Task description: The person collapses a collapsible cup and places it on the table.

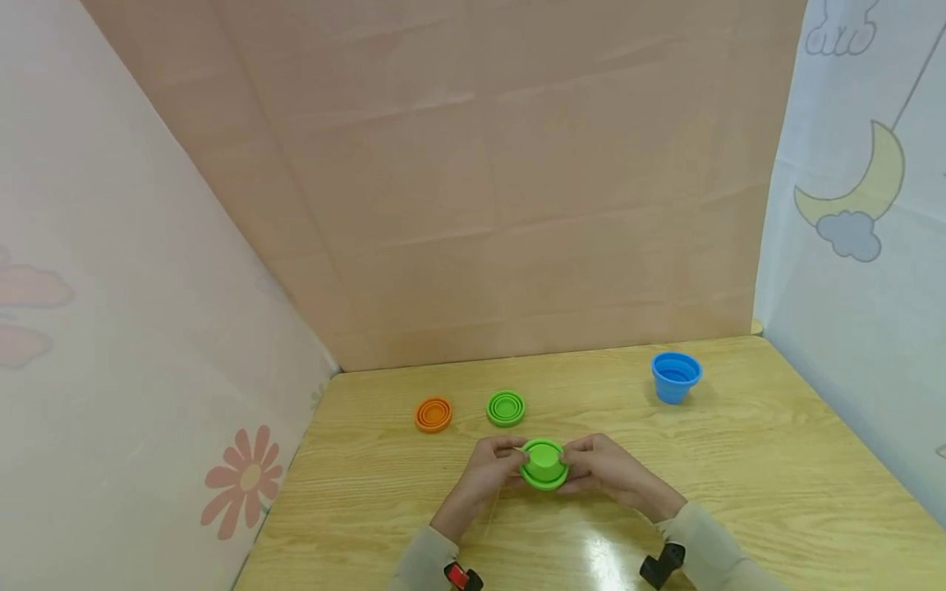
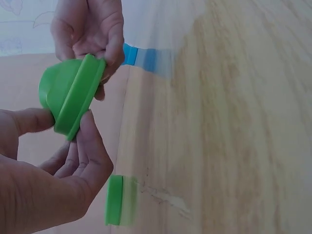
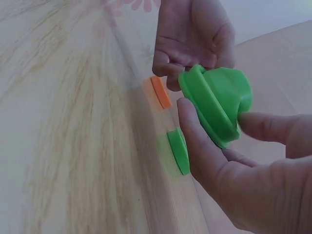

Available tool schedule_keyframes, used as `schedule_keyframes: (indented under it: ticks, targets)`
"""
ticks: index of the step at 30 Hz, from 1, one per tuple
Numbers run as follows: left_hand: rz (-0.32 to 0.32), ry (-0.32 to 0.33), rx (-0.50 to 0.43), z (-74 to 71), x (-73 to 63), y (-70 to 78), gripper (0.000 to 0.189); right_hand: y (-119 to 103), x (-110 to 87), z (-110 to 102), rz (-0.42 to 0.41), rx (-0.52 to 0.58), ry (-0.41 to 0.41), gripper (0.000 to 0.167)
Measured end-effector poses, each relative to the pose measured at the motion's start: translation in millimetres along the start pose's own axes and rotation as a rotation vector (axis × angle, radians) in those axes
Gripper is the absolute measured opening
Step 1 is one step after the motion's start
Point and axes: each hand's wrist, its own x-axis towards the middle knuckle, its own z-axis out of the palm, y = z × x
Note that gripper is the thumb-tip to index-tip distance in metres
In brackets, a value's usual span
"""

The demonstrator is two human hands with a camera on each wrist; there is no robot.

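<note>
Pinched between thumb and fingers of both hands, a green cup (image 1: 544, 461) is held above the table, its small base turned up toward the person's head. From where I stand, the left hand (image 1: 489, 469) grips one side and the right hand (image 1: 615, 471) grips the other, each with its thumb on the wall and fingers along the wide rim; the wall is bent inward beside the right thumb.

All this happens over a table (image 1: 347, 492) with a yellowish wood grain, and a patch of light (image 1: 602, 558) shines on it just nearer the person than the hands. Behind it hangs a creased tan sheet (image 1: 502, 180). Pale walls flank it: the left wall (image 1: 133, 205) bears a pink flower (image 1: 250, 480), the right wall (image 1: 835, 328) a yellow moon (image 1: 861, 176) with a grey-blue cloud (image 1: 850, 235) at its lower edge.

I count four cups: two green, one orange, one blue. Two lie folded flat beyond the hands, the orange cup (image 1: 433, 415) to the left and the second green cup (image 1: 506, 408) near it, not touching. One, the blue cup (image 1: 676, 377), stands at full height, mouth up, well apart on the right. Two light sleeves (image 1: 713, 546) reach in, with a dark strap at each wrist.
</note>
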Motion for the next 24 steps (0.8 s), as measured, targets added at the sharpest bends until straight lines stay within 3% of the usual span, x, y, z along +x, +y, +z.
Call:
schedule_keyframes:
  ticks: [4,9,18,24]
  targets:
    - [0.007,0.028,0.007,-1.8,2.2,-5.7,0.033,-0.6,0.1,-0.8,0.001,0.072,-0.053,0.042]
    - [0.002,0.032,0.010,-3.8,3.7,-8.3,0.032,-1.2,0.0,0.2,-0.008,0.058,-0.071,0.046]
    - [-0.012,0.027,-0.007,-0.3,1.3,-4.2,0.035,0.8,-1.1,-0.9,-0.003,0.068,-0.038,0.046]
    - [-0.012,0.058,0.026,4.2,-0.8,-0.6,0.035,0.4,-0.2,0.6,-0.033,-0.042,0.030,0.049]
